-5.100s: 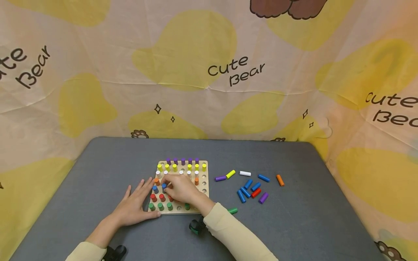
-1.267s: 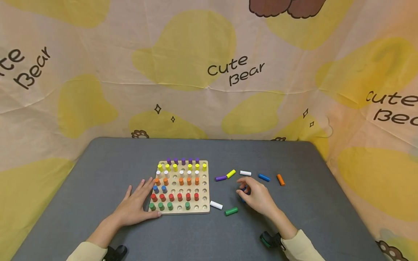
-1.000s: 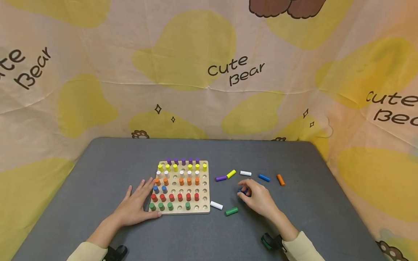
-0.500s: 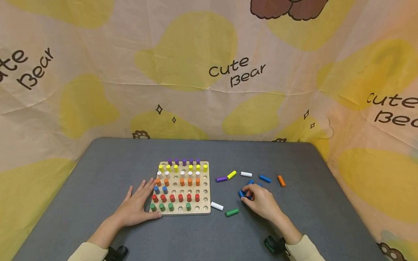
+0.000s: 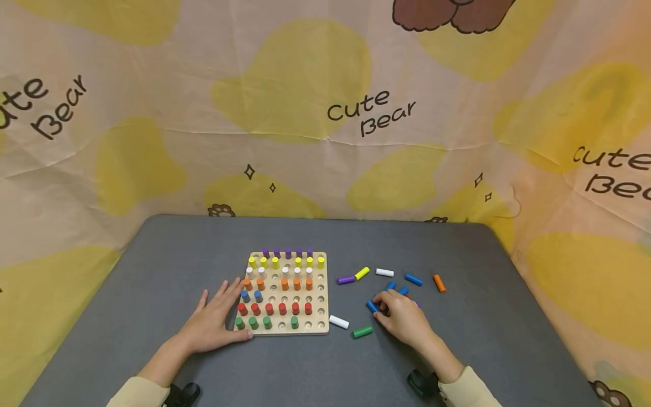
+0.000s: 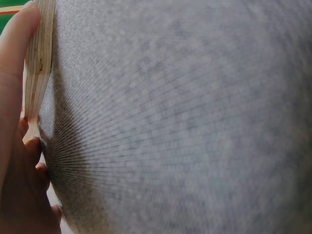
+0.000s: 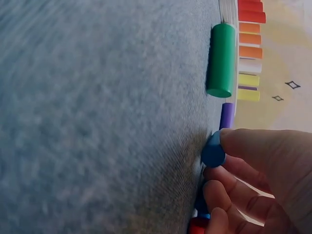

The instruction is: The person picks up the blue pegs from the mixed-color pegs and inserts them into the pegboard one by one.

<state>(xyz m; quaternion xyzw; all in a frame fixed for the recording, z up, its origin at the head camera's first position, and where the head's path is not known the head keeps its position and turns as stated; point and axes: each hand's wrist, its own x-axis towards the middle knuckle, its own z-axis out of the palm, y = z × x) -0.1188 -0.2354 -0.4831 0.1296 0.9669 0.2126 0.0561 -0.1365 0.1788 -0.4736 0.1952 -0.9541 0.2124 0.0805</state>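
My left hand [image 5: 211, 322] rests against the left side of a wooden pegboard [image 5: 314, 317], its fingers spread along that edge and the thumb at the near corner. In the left wrist view, the thumb lies on the board's edge [image 6: 39, 63]. Colored pegs stand upright in rows on the board; the blue row holds two, at its left end. Right of the board, my right hand [image 5: 409, 322] pinches a blue peg [image 5: 372, 306] between thumb and fingers, low over the table. In the right wrist view, the thumb presses this blue peg's [image 7: 213, 152] side.
Near the right hand lie other blue pegs [image 5: 403, 291] and a red one, partly covered. A green peg [image 5: 362, 332] and a white peg [image 5: 339, 322] lie nearer the board. Purple [image 5: 346, 280], yellow [image 5: 362, 273], white [image 5: 385, 272] and orange [image 5: 439, 284] pegs lie farther back.
My right hand has left the board's blue row and gone right to the loose pegs. It now pinches a blue peg, shifted slightly left. The left hand has stayed at the board.
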